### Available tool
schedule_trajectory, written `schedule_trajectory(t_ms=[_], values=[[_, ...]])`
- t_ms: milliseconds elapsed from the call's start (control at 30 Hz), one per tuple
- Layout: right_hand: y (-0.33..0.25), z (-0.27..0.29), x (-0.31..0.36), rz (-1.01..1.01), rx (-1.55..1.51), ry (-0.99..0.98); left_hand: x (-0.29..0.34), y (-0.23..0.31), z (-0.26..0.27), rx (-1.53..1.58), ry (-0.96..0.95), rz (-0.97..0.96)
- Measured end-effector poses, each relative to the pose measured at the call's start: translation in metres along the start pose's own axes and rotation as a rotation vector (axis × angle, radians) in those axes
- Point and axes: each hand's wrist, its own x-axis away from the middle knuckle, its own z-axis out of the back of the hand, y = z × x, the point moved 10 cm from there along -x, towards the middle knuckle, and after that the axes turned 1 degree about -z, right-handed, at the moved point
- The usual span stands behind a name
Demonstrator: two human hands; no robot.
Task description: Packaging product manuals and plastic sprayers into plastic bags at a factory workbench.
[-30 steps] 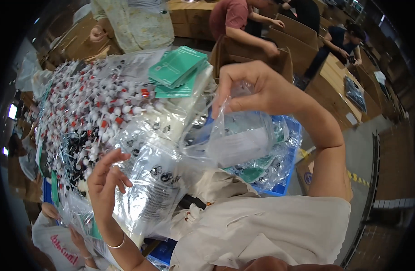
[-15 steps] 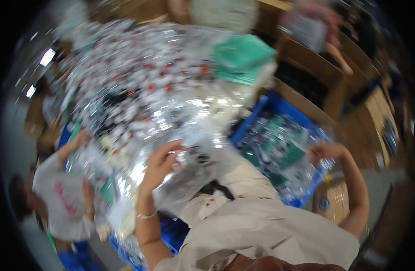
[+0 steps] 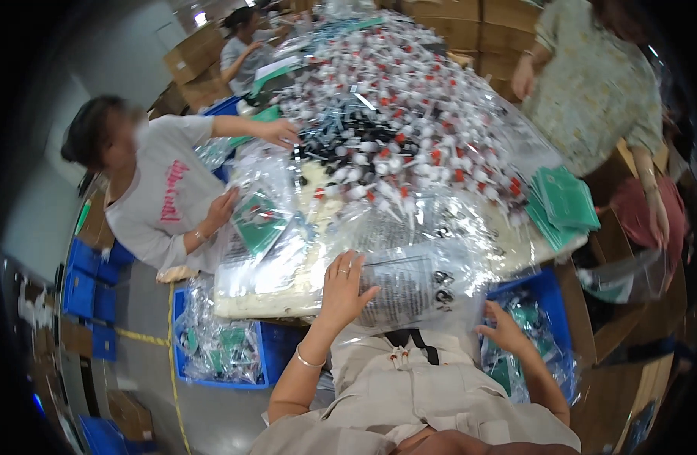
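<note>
My left hand (image 3: pixel 344 292) rests on a stack of clear plastic bags (image 3: pixel 405 284) with dark print at the table's near edge. Its fingers lie stretched out, thumb apart, gripping nothing. At the right end of the bags is my right hand (image 3: pixel 506 327), fingers apart and slightly bent, nothing visible in them. Beyond the bags spreads a big heap of small white and red plastic pieces (image 3: pixel 416 91) with thin stems. Black pieces (image 3: pixel 363 144) of similar size lie in its middle. Green flat packs (image 3: pixel 562 201) are piled at the table's right corner.
Blue crates with filled clear bags stand below the table, one at right (image 3: pixel 557 303) and one at left (image 3: pixel 269 345). A co-worker (image 3: pixel 174 182) at left handles a bag with a green sheet. Another person (image 3: pixel 599 98) stands at right by cardboard boxes (image 3: pixel 629 303).
My view has swung left and steadied from a blur. My right hand has come in from over the right crate to the bags. My left hand has lowered flat onto them.
</note>
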Motion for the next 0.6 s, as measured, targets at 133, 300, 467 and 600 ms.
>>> schedule_trajectory(t_ms=[133, 300, 467, 600], values=[[0.045, -0.033, -0.014, -0.170, -0.449, -0.059, 0.000, -0.020, 0.002, -0.006, -0.033, 0.074], [0.021, -0.023, -0.013, -0.248, -0.150, -0.197, -0.007, -0.022, -0.007, -0.004, -0.176, 0.160], [0.022, -0.027, -0.005, -0.337, -0.312, -0.310, -0.012, -0.012, -0.020, 0.057, -0.223, 0.122], [-0.012, -0.008, -0.017, -0.298, -0.494, -0.166, -0.024, -0.009, -0.028, 0.084, -0.194, 0.097]])
